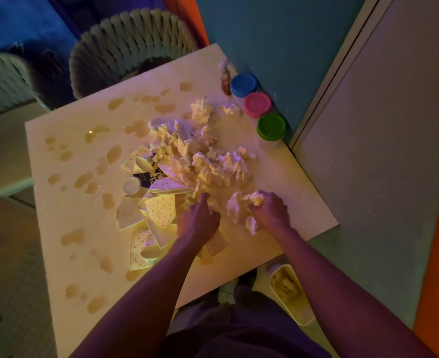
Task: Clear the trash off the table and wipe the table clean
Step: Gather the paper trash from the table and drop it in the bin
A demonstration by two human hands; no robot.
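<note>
My right hand is curled tight round a crumpled wad of tissue, gripping it just above the near-right part of the table. My left hand sits just beside it, fingers bent down into the near edge of the trash heap; looks like it's pinching some paper there but I can't tell exactly what it has. Right in front of both hands is the main pile of crumpled tissues, spread across the table's middle. To the left of that, touching it, lie torn polka-dot paper plate pieces, w/ a dark wrapper and a small white lid among them. Brownish liquid spots dot the left and far side of the tabletop. Along the far-right edge stand 3 tubs in a row: blue lid, pink lid, green lid, plus a small bottle next to the blue one. Two woven chairs stand beyond the table. A white bin w/ tissue inside sits on the floor by my right arm.
</note>
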